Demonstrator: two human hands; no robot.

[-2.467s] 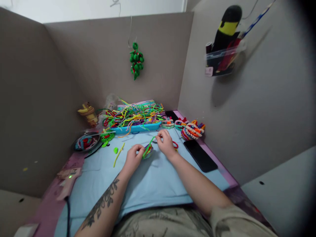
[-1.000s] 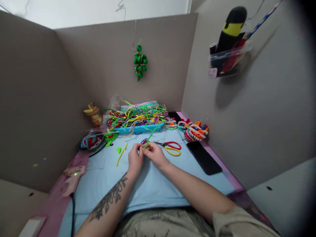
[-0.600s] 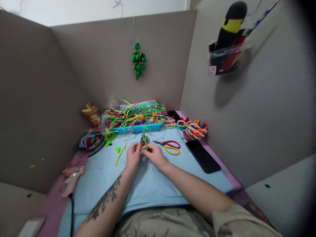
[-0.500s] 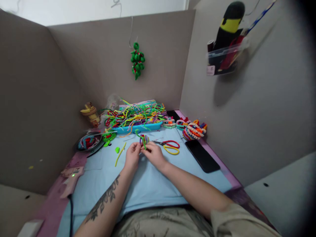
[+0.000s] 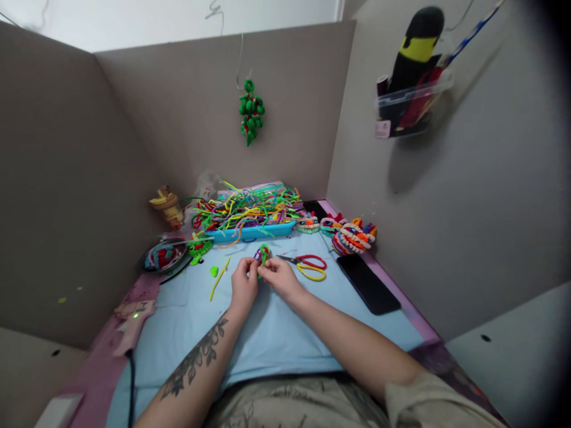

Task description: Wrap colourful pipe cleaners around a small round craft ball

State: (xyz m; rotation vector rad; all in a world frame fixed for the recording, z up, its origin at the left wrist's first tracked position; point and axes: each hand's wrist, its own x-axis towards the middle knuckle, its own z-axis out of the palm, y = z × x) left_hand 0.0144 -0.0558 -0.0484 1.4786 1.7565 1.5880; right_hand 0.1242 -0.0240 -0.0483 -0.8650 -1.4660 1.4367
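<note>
Over the light blue mat (image 5: pixel 267 339), my left hand (image 5: pixel 243 286) and my right hand (image 5: pixel 280 278) meet at a small pipe-cleaner piece (image 5: pixel 263 255) of green, purple and red. Both hands pinch it from either side, fingers closed. A green strand curls over its top. Red and yellow scissors (image 5: pixel 307 265) lie just right of my right hand. A loose yellow-green pipe cleaner (image 5: pixel 218 278) and a green scrap (image 5: pixel 214 271) lie left of my left hand.
A blue tray (image 5: pixel 250 230) heaped with coloured pipe cleaners stands at the back. Finished woven pieces (image 5: pixel 352 235) sit at the back right, a black phone (image 5: pixel 368 283) at the right edge, a dark bowl (image 5: pixel 161 258) at the left. Grey partition walls enclose the desk.
The long green strand that stuck up from the piece is now wound down close onto it. My right hand came off the scissors side to join the left at the piece.
</note>
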